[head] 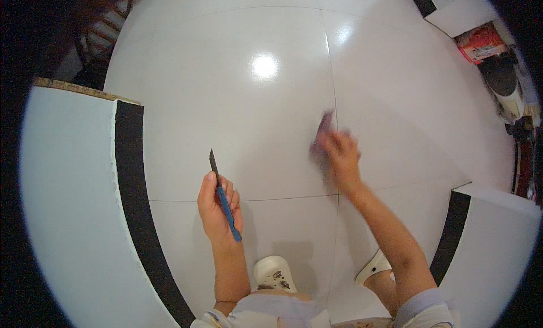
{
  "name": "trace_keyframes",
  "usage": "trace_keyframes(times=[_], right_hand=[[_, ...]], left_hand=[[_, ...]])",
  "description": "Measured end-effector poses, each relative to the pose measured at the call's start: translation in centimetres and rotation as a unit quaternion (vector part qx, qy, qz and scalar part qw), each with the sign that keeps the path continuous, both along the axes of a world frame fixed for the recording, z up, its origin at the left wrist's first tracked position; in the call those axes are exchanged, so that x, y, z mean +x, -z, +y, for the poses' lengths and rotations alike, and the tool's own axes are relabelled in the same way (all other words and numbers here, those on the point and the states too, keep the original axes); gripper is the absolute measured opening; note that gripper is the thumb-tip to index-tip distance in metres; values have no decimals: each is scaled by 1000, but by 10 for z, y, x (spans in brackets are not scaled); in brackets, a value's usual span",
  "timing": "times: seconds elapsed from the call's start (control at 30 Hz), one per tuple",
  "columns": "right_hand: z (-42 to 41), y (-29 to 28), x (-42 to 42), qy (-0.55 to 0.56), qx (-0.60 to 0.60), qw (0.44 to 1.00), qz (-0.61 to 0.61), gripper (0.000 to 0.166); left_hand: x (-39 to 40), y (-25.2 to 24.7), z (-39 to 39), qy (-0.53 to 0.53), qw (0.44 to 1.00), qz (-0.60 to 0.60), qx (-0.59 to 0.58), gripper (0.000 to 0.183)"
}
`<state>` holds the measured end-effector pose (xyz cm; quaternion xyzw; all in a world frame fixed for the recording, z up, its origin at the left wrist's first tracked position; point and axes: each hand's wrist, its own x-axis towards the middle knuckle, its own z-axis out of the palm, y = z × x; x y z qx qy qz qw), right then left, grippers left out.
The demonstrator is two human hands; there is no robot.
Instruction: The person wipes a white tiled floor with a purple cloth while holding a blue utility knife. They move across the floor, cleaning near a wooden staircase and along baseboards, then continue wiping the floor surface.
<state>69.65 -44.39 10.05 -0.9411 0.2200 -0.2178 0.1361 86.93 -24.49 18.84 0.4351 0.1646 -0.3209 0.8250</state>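
My left hand (220, 205) is raised in front of the floor, closed around a small knife. The knife has a blue handle (228, 213) and a dark, pointed blade (214, 163) that points away from me. Blurred by motion, my right hand (341, 156) grips a purple cloth (324, 124) low over the glossy tiled floor (263, 132). Whether the cloth touches the tiles, I cannot tell. Part of the cloth is hidden under my fingers.
White walls with black skirting (131, 166) flank me at left and right (452, 226). At the far right stand a red container (481, 43) and shoes (505, 86). Wooden furniture (102, 35) is at the upper left. My cream clogs (275, 273) are below.
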Motion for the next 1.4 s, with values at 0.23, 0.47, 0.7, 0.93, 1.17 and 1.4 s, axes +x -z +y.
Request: trace_keyframes(times=[0.23,0.47,0.7,0.93,1.17,1.4], right_hand=[[98,32,-54,-331,121,916,194,35],[-90,8,13,3,-126,988,86,32],[93,27,-41,-341,84,932,95,43],[61,40,71,-270,47,960,49,13],[-99,11,108,12,-49,992,117,26],[110,5,64,-373,146,911,94,34]], left_hand=[[-16,-2,-2,9,1000,20,12,19],[-13,-14,1,18,1000,-23,-3,15],[-22,-7,14,1,998,-18,63,18],[-25,-16,16,6,994,-36,102,19],[-24,-26,33,-2,990,-64,128,19],[-39,-12,49,24,993,13,117,18]])
